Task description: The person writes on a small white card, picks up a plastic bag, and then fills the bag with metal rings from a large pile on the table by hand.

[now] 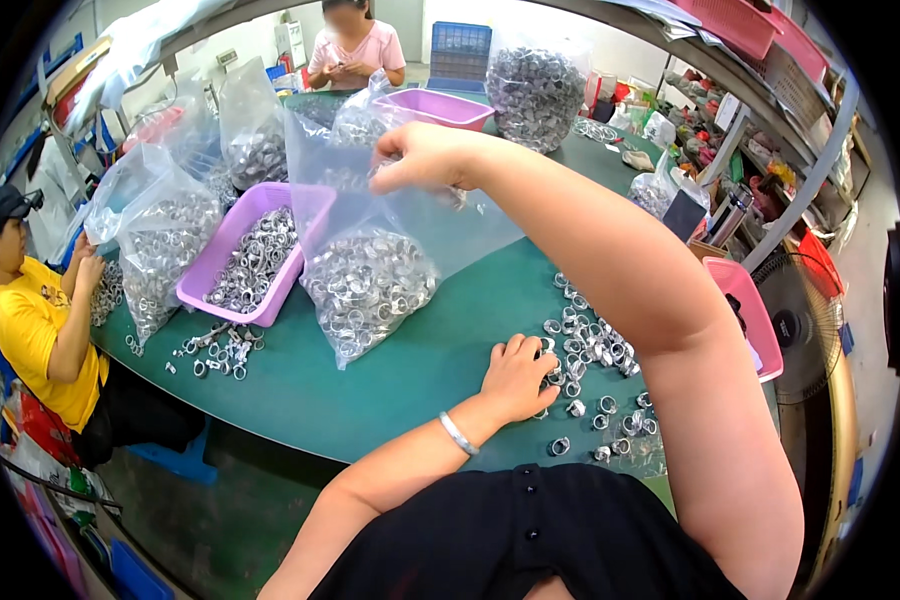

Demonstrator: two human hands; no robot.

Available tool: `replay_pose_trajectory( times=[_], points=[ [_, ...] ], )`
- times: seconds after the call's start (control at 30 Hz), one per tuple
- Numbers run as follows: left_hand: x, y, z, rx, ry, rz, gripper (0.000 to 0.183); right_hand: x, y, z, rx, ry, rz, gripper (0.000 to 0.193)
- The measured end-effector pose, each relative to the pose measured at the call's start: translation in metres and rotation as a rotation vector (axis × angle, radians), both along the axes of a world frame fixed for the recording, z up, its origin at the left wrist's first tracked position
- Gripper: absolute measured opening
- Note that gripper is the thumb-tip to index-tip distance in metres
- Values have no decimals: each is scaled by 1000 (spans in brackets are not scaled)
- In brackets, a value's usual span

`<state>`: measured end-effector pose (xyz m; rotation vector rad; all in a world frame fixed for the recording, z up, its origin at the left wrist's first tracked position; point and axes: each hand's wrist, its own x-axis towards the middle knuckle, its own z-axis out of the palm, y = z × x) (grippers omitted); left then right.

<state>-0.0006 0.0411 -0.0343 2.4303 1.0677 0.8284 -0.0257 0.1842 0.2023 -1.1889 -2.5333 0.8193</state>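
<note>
My left hand [518, 380], palm down on the table, has its fingers apart and touches the edge of a loose pile of small silver ring-shaped metal parts [595, 340]. My right hand [425, 160] is raised over the upper part of a clear plastic bag [370, 285], which stands on the table partly filled with the same metal parts. Its fingers are curled, and a few blurred metal parts show just under the palm. How firmly they are held is hard to make out. A purple basket [195, 270] of metal parts stands left of the bag.
Green table [370, 410] with scattered parts at its left edge. Another filled bag [160, 240] is by a person in yellow [40, 310]; a person in pink [355, 50] sits across. A large full bag [538, 90] stands far; a pink basket [755, 315] and fan [795, 325] are right.
</note>
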Motion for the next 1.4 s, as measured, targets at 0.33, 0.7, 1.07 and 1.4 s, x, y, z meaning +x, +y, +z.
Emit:
replay_pose_trajectory(
  times=[0.33, 0.7, 1.07, 1.4],
  points=[
    [-3, -3, 12, -12, 96, -47, 49, 92, -31, 13, 448, 257, 156, 29],
    [0, 0, 4, 39, 212, 21, 51, 248, -110, -176, 135, -586, -109, 107],
    [3, 0, 6, 76, 123, 56, 33, 262, -145, -204, 544, -442, -30, 62],
    [4, -1, 6, 63, 157, 95, 32, 269, -152, -201, 513, -417, 7, 56]
  ],
)
